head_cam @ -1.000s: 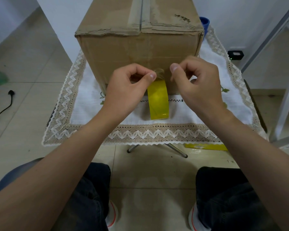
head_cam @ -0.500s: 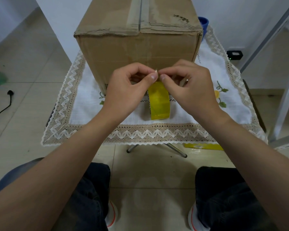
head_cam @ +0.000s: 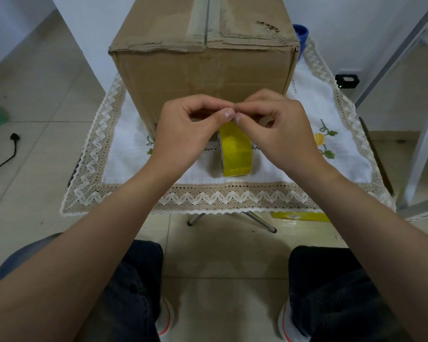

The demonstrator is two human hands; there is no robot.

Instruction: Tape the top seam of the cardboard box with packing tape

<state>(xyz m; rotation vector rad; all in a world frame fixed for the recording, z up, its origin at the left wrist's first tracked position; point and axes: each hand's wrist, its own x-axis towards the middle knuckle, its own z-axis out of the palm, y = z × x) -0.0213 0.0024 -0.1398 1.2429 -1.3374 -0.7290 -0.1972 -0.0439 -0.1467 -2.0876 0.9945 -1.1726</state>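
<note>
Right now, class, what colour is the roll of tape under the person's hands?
Yellow: the tape roll shows glossy yellow in the head view.

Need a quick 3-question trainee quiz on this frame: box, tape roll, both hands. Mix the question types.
1. True or false: fresh yellow tape already covers the top seam of the brown cardboard box.
2. Multiple choice: the yellow packing tape roll is (a) on top of the box, (b) standing on edge on the white lace-trimmed tablecloth, (c) on the floor.
3. Short answer: where do the left hand and right hand meet?

Key
1. False; the seam shows only worn brownish tape.
2. b
3. Fingertips pinch together just above the roll, in front of the box; what the grip holds is too small to tell.
</note>
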